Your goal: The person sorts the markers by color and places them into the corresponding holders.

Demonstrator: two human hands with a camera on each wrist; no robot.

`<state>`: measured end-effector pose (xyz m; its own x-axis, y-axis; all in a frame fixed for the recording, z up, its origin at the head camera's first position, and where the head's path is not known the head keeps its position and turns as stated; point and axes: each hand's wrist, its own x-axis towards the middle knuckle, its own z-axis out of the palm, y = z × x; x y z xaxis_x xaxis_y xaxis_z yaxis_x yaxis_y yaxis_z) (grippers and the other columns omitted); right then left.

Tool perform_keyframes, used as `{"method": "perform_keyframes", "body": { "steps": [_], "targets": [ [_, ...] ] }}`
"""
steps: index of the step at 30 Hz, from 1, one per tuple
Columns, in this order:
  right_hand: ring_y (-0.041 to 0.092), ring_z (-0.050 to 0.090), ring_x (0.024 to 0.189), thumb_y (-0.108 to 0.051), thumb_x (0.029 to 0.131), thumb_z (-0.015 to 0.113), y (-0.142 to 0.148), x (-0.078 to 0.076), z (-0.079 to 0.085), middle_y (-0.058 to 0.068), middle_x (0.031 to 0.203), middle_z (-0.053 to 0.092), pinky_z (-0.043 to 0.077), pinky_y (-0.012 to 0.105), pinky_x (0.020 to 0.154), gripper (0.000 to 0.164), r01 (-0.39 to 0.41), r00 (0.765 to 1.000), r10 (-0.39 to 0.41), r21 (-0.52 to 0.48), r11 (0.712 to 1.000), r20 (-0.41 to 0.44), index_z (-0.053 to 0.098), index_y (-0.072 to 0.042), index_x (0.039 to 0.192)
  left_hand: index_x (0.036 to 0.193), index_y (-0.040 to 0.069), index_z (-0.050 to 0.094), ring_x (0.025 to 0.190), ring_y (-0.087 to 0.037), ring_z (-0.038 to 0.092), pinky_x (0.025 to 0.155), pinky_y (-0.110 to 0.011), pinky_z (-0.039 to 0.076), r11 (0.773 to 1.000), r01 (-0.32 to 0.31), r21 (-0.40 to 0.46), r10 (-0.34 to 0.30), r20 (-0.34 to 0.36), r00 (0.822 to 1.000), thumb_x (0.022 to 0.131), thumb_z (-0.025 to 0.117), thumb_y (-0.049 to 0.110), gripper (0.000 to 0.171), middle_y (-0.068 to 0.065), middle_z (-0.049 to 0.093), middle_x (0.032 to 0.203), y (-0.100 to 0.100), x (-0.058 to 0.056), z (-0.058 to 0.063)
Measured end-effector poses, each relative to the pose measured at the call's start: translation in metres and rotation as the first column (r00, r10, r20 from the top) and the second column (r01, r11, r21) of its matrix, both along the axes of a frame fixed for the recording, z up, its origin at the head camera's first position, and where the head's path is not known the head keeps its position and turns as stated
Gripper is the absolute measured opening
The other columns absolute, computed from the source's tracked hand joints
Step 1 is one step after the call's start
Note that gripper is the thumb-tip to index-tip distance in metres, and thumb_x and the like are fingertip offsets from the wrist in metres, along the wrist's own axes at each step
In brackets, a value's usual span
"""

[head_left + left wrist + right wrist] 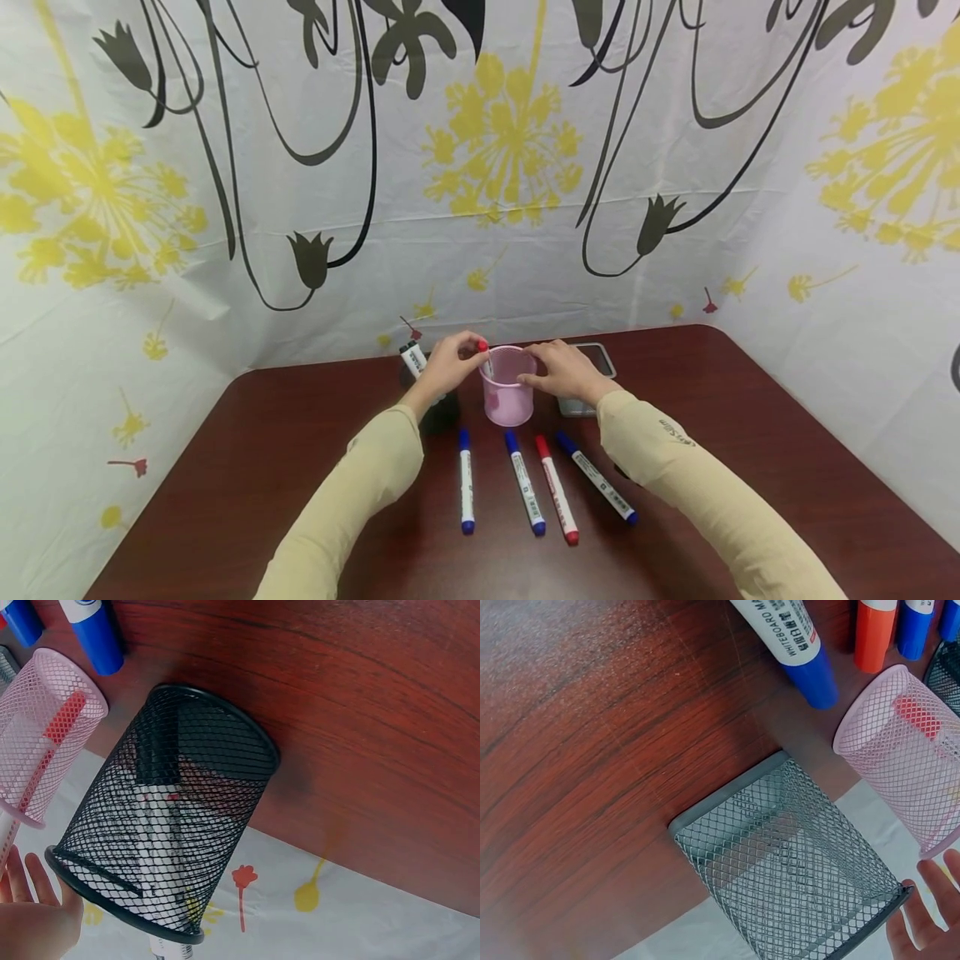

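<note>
White and red-ended, the slim marker (491,367) — probably light, stiff and slick, best taken near its top — is pinched by the left hand (448,365) inside the pink round mesh cup's mouth (510,407), its rim held by the right hand (567,368), near the brown wooden table's far edge (675,333).

Head view: from above, facing forward-down across table (240,467), farther off. Wrist views: close, upside down; left faces black cup (169,817), right grey holder (795,862); both share pink cup (508,406).
</note>
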<state>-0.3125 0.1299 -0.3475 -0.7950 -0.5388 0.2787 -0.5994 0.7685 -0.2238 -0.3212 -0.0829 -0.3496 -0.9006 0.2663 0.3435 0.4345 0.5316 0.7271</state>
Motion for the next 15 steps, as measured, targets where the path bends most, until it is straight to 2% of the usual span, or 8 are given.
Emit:
{"method": "perform_keyframes", "body": {
  "steps": [7,15],
  "targets": [
    [0.030,0.049,0.102,-0.036,0.080,0.063,0.0045,-0.0025,0.0011,0.010,0.110,0.058,0.038,0.048,0.083,0.048,-0.024,1.000,0.024,-0.001,1.000,0.008,0.057,-0.005,0.115,0.094,0.007,0.062,0.085,-0.015,0.058,0.077,-0.028,0.046,0.999,-0.007,0.037,0.006,0.017,1.000,0.081,0.064,0.013,0.015,-0.002,0.063,0.089,-0.0006,0.0025,-0.0010],
    [0.030,0.049,0.101,-0.033,0.081,0.063,0.0070,-0.0028,0.0006,0.010,0.110,0.058,0.039,0.047,0.083,0.045,-0.041,0.999,0.042,-0.005,0.999,0.021,0.057,-0.004,0.115,0.096,0.007,0.063,0.083,-0.015,0.058,0.075,-0.028,0.046,0.998,0.006,0.069,-0.006,-0.003,1.000,0.081,0.065,0.014,0.017,-0.002,0.063,0.088,-0.0052,0.0069,-0.0011]
  ]
}}
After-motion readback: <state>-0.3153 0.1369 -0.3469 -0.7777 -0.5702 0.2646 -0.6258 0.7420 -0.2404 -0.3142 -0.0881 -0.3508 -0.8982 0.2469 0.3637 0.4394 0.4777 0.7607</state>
